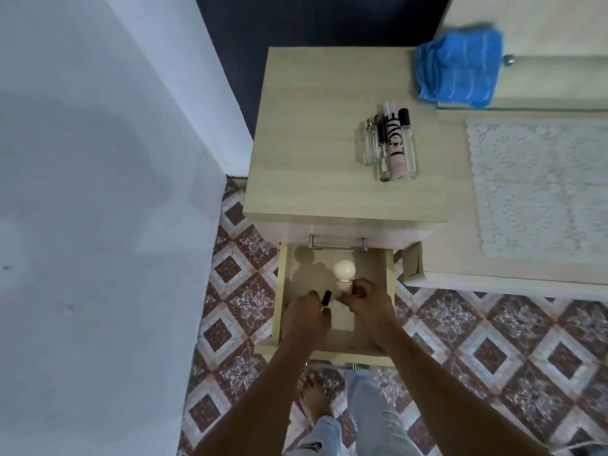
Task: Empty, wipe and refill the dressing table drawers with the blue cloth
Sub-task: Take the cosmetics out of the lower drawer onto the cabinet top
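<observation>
Down by the floor, a bare foot (314, 399) is standing on patterned tiles, just in front of the open drawer (355, 353). Both hands are reaching inside it. The left hand (306, 315) is pinching a small dark tube (326, 297) with curled fingers. The right hand (368, 299) is gripping the base of a white bulb (442, 268). Up on the dressing table (312, 143), little bottles (391, 143) are lying side by side. Farther back, the blue cloth (459, 70) is lying bunched up, well apart from both hands.
</observation>
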`<control>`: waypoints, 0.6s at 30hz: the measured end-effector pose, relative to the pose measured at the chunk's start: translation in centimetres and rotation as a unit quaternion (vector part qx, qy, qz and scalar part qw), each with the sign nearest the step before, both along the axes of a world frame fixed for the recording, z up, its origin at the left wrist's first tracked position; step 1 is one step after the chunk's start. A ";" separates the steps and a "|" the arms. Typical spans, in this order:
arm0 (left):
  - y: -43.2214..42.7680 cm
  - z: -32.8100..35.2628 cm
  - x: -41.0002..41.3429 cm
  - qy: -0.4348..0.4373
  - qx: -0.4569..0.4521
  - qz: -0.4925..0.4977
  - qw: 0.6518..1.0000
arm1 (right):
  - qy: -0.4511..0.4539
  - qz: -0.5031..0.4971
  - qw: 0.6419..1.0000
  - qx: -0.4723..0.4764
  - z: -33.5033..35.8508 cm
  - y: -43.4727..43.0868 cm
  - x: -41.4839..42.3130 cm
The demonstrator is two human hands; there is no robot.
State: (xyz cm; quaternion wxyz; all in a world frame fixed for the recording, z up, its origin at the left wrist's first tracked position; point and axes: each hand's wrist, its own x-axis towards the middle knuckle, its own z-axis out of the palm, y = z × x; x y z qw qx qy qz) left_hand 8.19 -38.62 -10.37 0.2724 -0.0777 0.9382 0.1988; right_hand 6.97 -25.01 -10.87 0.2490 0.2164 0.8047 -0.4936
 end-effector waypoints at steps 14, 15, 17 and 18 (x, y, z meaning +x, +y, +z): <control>-1.2 11.3 -2.1 0.304 0.159 0.019 0.939 | 0.275 0.039 0.956 0.091 13.3 -0.1 -0.7; -1.1 12.0 -2.7 0.327 0.164 0.022 0.930 | 0.294 0.035 0.950 0.100 14.3 -0.1 -1.2; -0.9 13.3 -4.2 0.359 0.181 0.021 0.916 | 0.323 0.026 0.939 0.111 15.9 -0.2 -2.6; -0.8 14.0 -5.1 0.367 0.192 0.018 0.910 | 0.333 0.023 0.936 0.114 16.4 -0.2 -3.4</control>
